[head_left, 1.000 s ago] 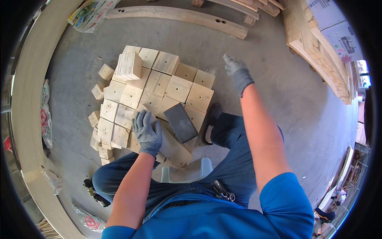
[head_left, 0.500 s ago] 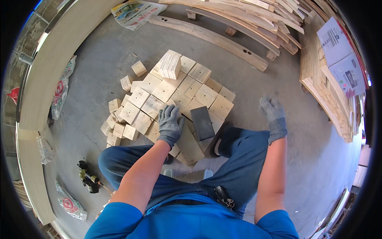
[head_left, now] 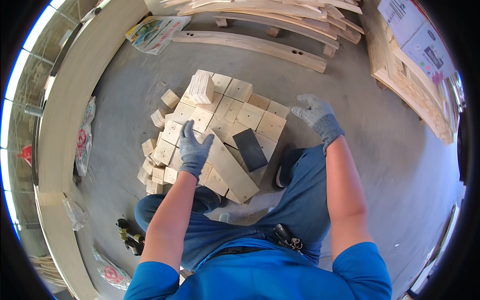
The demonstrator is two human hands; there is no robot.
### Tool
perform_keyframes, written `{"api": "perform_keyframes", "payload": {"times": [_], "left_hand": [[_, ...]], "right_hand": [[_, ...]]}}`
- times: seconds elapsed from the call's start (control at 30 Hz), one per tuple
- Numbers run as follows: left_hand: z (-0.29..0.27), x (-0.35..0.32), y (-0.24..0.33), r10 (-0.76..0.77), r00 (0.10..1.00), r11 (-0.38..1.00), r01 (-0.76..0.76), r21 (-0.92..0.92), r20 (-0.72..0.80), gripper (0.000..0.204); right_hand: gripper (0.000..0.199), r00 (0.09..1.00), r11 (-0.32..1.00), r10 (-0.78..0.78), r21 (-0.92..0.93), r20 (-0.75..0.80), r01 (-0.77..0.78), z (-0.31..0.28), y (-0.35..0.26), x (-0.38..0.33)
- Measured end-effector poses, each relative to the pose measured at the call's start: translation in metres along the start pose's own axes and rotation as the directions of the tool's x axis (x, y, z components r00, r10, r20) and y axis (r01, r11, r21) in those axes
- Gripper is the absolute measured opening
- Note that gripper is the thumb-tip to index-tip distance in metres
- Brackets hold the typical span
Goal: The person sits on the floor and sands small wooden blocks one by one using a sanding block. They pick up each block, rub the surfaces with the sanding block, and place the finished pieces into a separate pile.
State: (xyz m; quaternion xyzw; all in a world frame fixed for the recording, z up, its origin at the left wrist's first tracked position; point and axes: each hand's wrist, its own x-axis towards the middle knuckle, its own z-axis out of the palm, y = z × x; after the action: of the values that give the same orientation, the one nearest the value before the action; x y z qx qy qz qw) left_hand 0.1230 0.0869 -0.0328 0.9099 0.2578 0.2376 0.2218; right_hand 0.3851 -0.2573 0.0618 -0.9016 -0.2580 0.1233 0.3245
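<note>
My left hand (head_left: 194, 149), in a grey knit glove, hovers over the wooden blocks with its fingers apart and nothing in them. Beside its fingertips lies a wooden board (head_left: 231, 172), set slantwise across the blocks. A dark rectangular slab (head_left: 250, 149) rests just right of that board. My right hand (head_left: 315, 116), gloved the same way, is held to the right of the blocks, fingers spread and holding nothing. Many square wooden blocks (head_left: 218, 125), several with a small hole in the top, form a close-set platform. A layered plywood block (head_left: 202, 89) stands on its far part.
Small loose blocks (head_left: 157, 175) lie along the platform's left edge. A cordless power tool (head_left: 131, 239) is on the floor by my left knee. Beyond are a long wooden beam (head_left: 250, 48), stacked boards (head_left: 280, 14) and a printed sack (head_left: 156, 34). A carton (head_left: 422, 42) sits at far right.
My left hand has lifted off the blocks and moved left of the board, which shows more fully. My right hand has come inward and forward toward the blocks. The view has shifted.
</note>
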Motion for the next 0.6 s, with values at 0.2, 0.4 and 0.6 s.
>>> {"api": "perform_keyframes", "payload": {"times": [0.2,0.4,0.6], "left_hand": [[-0.010,0.083,0.023,-0.225,0.972,0.973,0.227,-0.027,0.064,0.109],[0.002,0.142,0.042,-0.288,0.944,0.958,0.283,0.052,0.159,0.124],[0.038,0.175,0.005,-0.306,0.934,0.952,0.294,0.089,0.187,0.117]], "right_hand": [[0.054,0.992,0.982,0.104,0.149,0.065,-0.113,-0.001,0.009,0.004],[0.065,0.985,0.986,0.094,0.121,0.145,-0.112,-0.001,0.006,0.004],[0.064,0.959,0.981,0.160,0.073,0.232,-0.181,-0.010,-0.008,0.006]]}}
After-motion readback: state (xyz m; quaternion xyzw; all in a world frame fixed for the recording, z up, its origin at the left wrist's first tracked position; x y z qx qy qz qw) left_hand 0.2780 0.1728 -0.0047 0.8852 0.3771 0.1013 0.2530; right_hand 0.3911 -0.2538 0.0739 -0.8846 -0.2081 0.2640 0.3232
